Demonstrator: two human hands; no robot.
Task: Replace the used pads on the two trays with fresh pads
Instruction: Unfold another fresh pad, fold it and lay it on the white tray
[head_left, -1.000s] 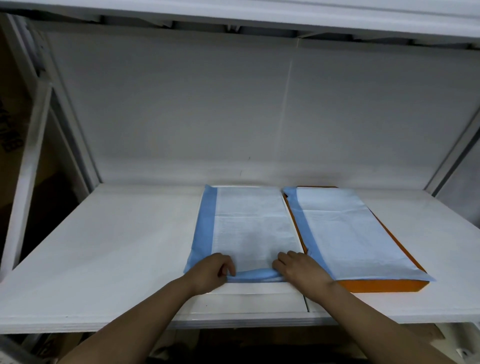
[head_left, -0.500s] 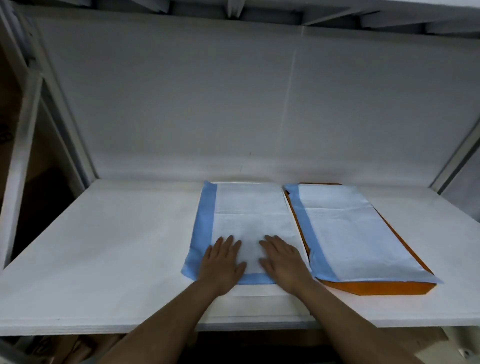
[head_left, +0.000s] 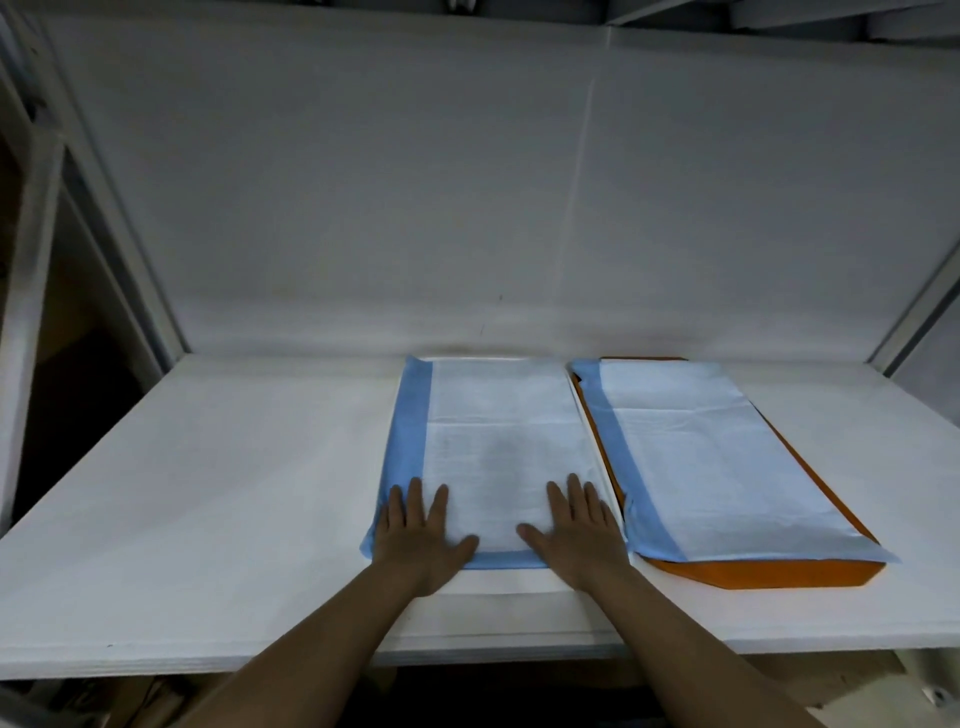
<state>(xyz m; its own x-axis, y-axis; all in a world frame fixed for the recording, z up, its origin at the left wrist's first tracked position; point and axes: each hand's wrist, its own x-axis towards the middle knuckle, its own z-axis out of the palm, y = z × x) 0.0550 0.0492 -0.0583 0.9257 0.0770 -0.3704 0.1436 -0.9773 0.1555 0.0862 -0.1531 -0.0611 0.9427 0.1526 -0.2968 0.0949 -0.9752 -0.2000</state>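
Here, both hands, the left hand (head_left: 415, 540) and the right hand (head_left: 576, 535), are laid flat and spread on the near end of the left pad (head_left: 498, 447), whose long side runs straight away across the desk (head_left: 208, 493).

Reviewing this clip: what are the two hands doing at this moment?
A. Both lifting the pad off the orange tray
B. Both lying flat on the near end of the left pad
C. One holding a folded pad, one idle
B: the left hand and right hand lie flat with straight fingers on the near end of the left pad.
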